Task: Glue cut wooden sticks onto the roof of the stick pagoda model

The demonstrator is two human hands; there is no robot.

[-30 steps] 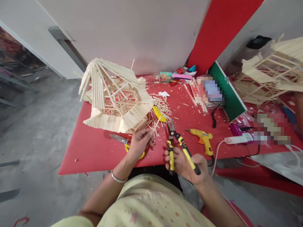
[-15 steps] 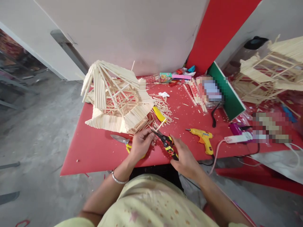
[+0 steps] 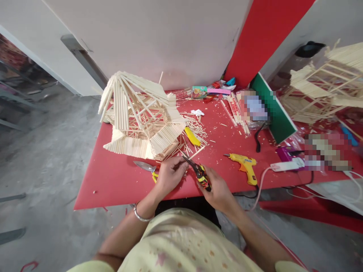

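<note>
My left hand [image 3: 171, 173], with a silver bangle at the wrist, is closed with thumb and fingertips pinching a thin wooden stick [image 3: 197, 152]. The stick slants up to the right, past the jaws of the pliers [image 3: 202, 176]. Those pliers have dark jaws and black-and-yellow handles, and my right hand [image 3: 217, 189] is wrapped round them. Their tips meet the stick beside my left fingertips; the exact contact is too small to tell. Just left of my left hand, scissors [image 3: 145, 166] with yellow handles lie partly hidden under it. Behind both hands stands a pavilion-like model [image 3: 138, 124] built of wooden sticks.
Cut stick pieces [image 3: 197, 128] and a yellow object [image 3: 192, 136] lie beside the model. A yellow glue gun [image 3: 244, 165] rests at right on the red table [image 3: 110, 181], near a white power strip [image 3: 287, 165]. A green board [image 3: 273, 109] stands before a second stick model [image 3: 320, 83].
The handles of the pliers have come closer together in my right hand, and its fingers have curled in further. My left hand keeps its pinch on the stick. The view has shifted slightly.
</note>
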